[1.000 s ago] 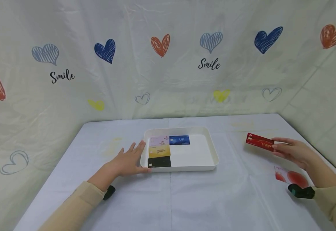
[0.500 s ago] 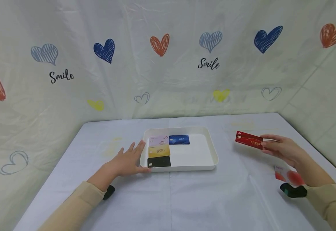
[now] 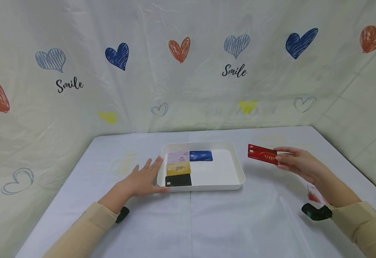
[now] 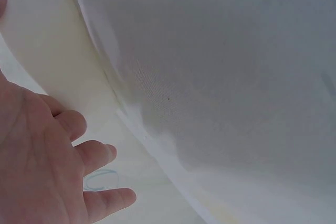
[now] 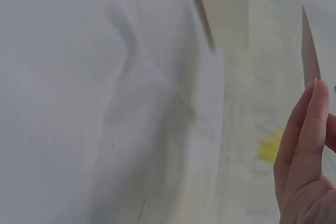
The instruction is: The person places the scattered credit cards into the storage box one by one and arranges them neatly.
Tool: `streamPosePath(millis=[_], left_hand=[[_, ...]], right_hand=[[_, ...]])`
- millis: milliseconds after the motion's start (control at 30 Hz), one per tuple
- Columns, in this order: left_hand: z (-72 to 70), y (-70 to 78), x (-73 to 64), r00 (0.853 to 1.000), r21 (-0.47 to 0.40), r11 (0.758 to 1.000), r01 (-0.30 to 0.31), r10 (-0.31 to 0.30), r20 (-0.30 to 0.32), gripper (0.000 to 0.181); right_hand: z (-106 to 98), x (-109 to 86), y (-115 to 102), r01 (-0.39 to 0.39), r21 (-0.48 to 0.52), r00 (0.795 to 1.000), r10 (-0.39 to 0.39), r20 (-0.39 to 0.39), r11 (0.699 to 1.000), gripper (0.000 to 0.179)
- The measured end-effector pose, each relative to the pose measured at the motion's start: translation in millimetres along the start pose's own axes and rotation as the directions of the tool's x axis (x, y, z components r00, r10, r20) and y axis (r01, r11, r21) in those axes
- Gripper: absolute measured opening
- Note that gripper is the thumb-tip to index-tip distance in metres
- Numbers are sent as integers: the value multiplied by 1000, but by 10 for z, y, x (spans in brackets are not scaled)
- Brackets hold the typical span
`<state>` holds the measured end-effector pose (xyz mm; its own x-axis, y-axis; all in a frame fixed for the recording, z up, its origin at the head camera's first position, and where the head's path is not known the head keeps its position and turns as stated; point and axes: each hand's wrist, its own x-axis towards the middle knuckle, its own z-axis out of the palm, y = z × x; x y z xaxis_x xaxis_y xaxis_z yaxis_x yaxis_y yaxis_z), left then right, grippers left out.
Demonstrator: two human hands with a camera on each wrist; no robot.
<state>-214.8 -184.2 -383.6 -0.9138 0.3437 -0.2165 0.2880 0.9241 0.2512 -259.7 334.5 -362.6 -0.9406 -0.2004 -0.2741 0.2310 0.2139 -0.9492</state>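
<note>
My right hand (image 3: 299,163) pinches a red VIP card (image 3: 262,154) by its right end, holding it in the air to the right of the tray. In the right wrist view the card (image 5: 308,51) shows nearly edge-on above the fingertips. My left hand (image 3: 144,179) rests with spread fingers at the left side of a white tray (image 3: 217,187), thumb along its front left corner. Inside the tray, a pink card (image 3: 177,157), a gold card (image 3: 178,167) and a black card (image 3: 178,180) form a column at the left. A blue VIP card (image 3: 201,156) lies beside the pink one.
A white and red card (image 3: 314,193) lies on the white-covered table (image 3: 233,222) at the right, partly hidden by my right wrist. Dark wrist devices show at both sleeves. A white curtain (image 3: 204,89) printed with hearts hangs behind the table.
My right hand has carried the red card leftward, closer to the tray, covering more of the white and red card. My left hand and the tray have stayed in place.
</note>
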Motion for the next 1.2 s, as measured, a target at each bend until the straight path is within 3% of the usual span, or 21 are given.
streamPosePath(millis=[533, 1200], left_hand=[[-5, -5, 21, 1000, 12, 1000, 6, -6, 1, 124], [30, -40, 42, 1000, 19, 1000, -1, 1, -2, 125]], right_hand=[[457, 80, -167, 30, -41, 996, -27, 80, 999, 61], [956, 239, -255, 34, -72, 989, -22, 149, 997, 55]])
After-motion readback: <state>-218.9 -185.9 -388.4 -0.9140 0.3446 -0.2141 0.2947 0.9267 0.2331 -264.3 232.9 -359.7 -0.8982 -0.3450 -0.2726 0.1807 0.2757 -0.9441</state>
